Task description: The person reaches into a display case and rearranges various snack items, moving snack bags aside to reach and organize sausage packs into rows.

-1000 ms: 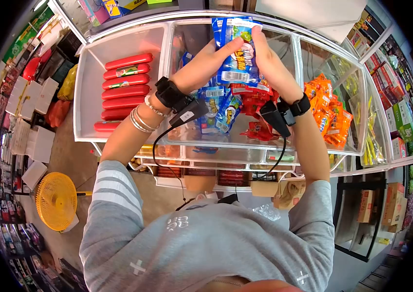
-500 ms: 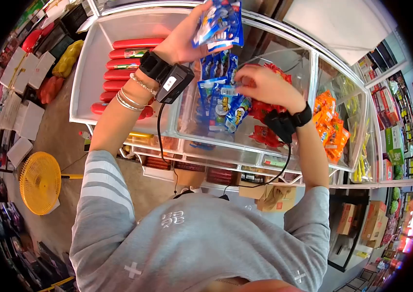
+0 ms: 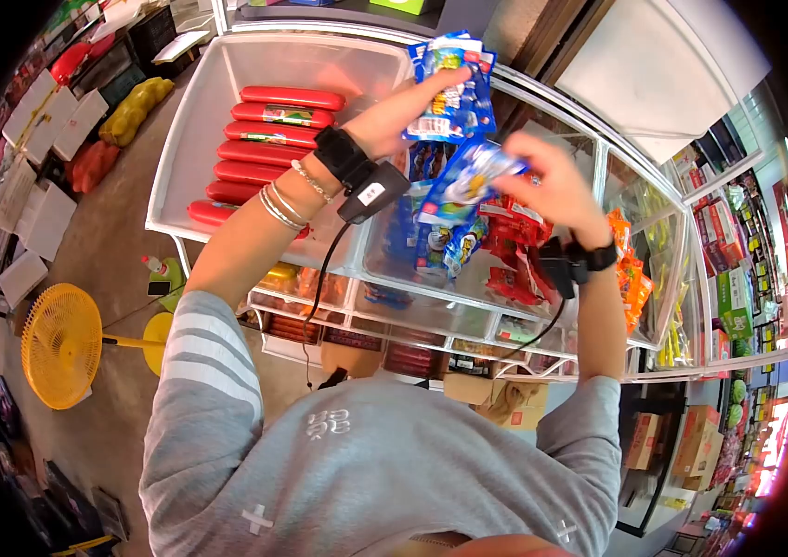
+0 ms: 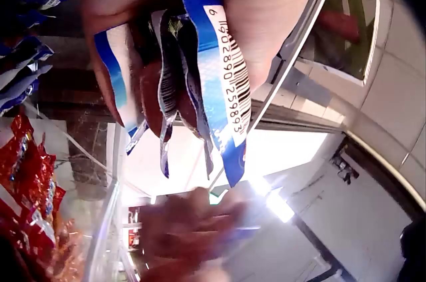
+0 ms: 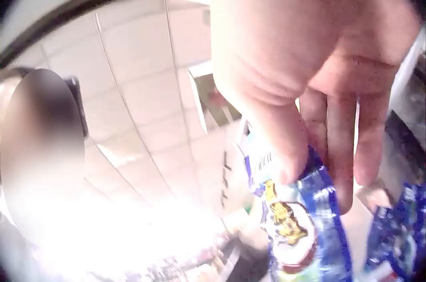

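Head view: stack of blue packets (image 3: 454, 102) held up over the rear edge of a white-framed display case (image 3: 431, 292), pinched in left hand (image 3: 394, 121) with thumb across the printed front. Left wrist view: several packet edges fanned under the palm, barcode (image 4: 234, 75) on the outermost. Single blue packet (image 3: 468, 183) just in front of the stack, tilted, pinched by right hand (image 3: 552, 181); contact with the stack, cannot tell. Right wrist view: thumb on packet front, remaining fingers extended downward. Right hand blurred in head view.

Below both hands, middle compartment: loose blue packets (image 3: 449, 249), with red packets (image 3: 516, 232) just beside, on the right. Left compartment: red tubes (image 3: 268, 136), stacked in a row, nearly parallel. Right compartment, past the right wrist: orange packets (image 3: 633, 288), partly covered by the forearm. At each wrist: black strap and camera. Bracelets on left forearm. Nearer: grey shirt (image 3: 375, 464). Outermost left, on floor: yellow fan (image 3: 61, 345).
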